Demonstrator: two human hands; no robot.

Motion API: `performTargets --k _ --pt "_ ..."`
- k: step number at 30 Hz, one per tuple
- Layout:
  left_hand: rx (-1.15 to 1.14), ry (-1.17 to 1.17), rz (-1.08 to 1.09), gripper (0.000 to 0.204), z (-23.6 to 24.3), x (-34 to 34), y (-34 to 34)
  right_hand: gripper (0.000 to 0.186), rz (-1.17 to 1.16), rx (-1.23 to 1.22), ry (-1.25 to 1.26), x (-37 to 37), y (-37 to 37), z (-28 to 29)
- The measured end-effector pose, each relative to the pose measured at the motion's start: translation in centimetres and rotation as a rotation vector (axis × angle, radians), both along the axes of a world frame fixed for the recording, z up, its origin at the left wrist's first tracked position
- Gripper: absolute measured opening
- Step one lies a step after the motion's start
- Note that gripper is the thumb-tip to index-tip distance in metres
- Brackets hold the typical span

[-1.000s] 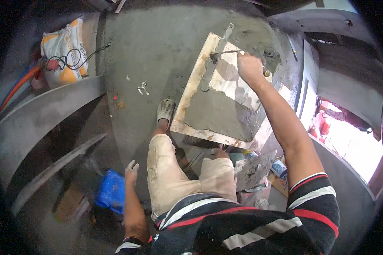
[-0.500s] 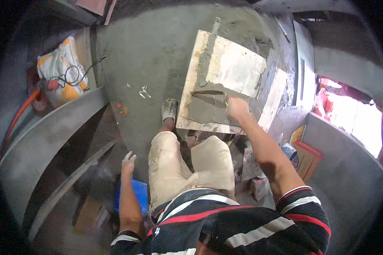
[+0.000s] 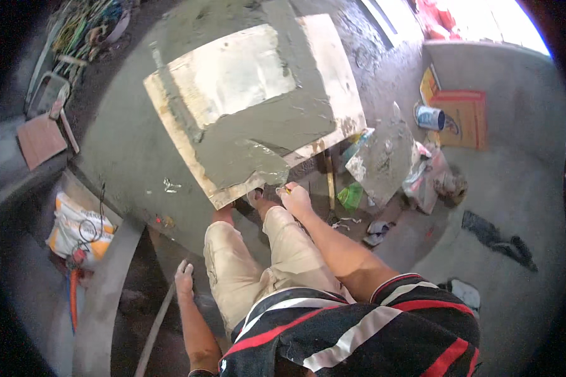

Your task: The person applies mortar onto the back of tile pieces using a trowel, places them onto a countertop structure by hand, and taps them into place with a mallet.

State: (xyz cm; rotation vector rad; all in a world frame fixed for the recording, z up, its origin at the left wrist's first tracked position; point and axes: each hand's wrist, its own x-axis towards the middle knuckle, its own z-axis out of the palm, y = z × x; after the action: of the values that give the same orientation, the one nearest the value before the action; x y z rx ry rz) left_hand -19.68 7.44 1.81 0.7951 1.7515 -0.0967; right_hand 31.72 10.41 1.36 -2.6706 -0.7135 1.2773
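Note:
A large pale square tile (image 3: 233, 75) lies on the grey floor in front of me, with wet grey mortar (image 3: 270, 129) spread over its near half. My right hand (image 3: 295, 198) is at the tile's near edge, closed on the handle of a trowel (image 3: 265, 168) whose mortar-covered blade rests on the tile's near corner. My left hand (image 3: 183, 278) is down beside my left knee, fingers apart, resting on a concrete edge and holding nothing. I am squatting, with my knees in beige shorts just behind the tile.
A heap of mortar (image 3: 385, 160) sits to the right of the tile, with a wooden-handled tool (image 3: 330, 183) and plastic bags beside it. A tin can (image 3: 430, 117) and cardboard (image 3: 462, 116) lie at the far right. A sack (image 3: 75, 227) and an orange hose (image 3: 75, 298) are at the left.
My right hand has drawn the trowel from the tile's far side back to its near edge. The view has swung, so the tile now sits higher and more central. My left hand stays low.

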Motion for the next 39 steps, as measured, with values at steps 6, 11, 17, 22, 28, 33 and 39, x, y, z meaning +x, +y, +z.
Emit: performTargets --k 6,11,17,22,28,33,39 --pt "-0.158 -0.151 0.071 0.062 0.2 9.7 6.6 0.028 -0.652 0.307 0.027 11.0 -9.5 -5.2" --pt "-0.09 0.019 -0.096 0.062 1.7 8.1 7.7 0.036 -1.103 0.252 0.534 14.7 -5.6 -2.5" --pt "-0.136 0.037 -0.167 0.062 1.8 10.7 9.3 0.042 -0.934 0.291 0.591 22.4 -9.4 -5.4" --pt "-0.193 0.131 -0.175 0.061 1.5 8.3 9.4 0.042 -0.8 0.263 0.69 22.6 -10.3 -7.0" --pt "-0.158 0.123 -0.276 0.061 -0.9 7.0 9.7 0.032 -0.604 0.09 0.753 17.0 -10.7 -7.8" --pt "-0.147 0.027 -0.252 0.061 -0.3 15.1 12.2 0.037 -0.277 0.171 0.191 12.0 -13.5 -8.4" --pt "-0.131 0.073 -0.345 0.06 1.1 10.1 13.0 0.038 -0.617 0.231 -0.274 14.2 -16.4 -4.1"
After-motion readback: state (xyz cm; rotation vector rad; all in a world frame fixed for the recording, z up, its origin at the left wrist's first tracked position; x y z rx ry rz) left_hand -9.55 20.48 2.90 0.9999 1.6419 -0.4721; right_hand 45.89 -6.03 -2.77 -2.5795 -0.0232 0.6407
